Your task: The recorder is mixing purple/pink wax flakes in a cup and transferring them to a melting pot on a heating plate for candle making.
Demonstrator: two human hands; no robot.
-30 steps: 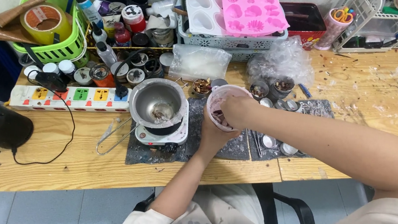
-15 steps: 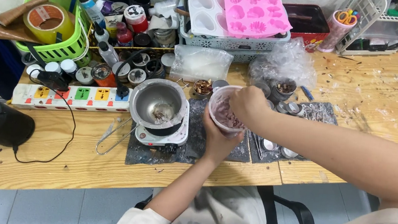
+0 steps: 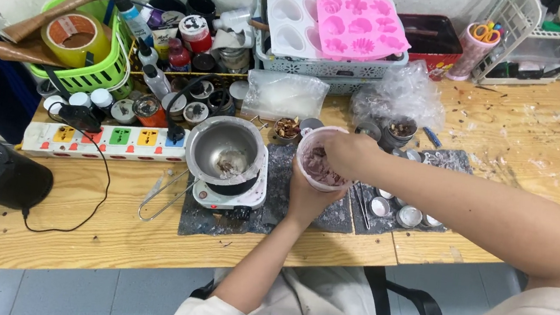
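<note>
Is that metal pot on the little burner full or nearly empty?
Nearly empty: the metal pot shows bare shiny walls, with only a small pale lump of residue at its bottom.

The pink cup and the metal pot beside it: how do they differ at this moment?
The pink cup is held up by the left hand, with the right hand at its rim; the metal pot sits untouched on a small white hotplate. The cup is pale and holds a purplish mass; the pot is shiny grey with only a small residue. Both are round and open-topped.
</note>
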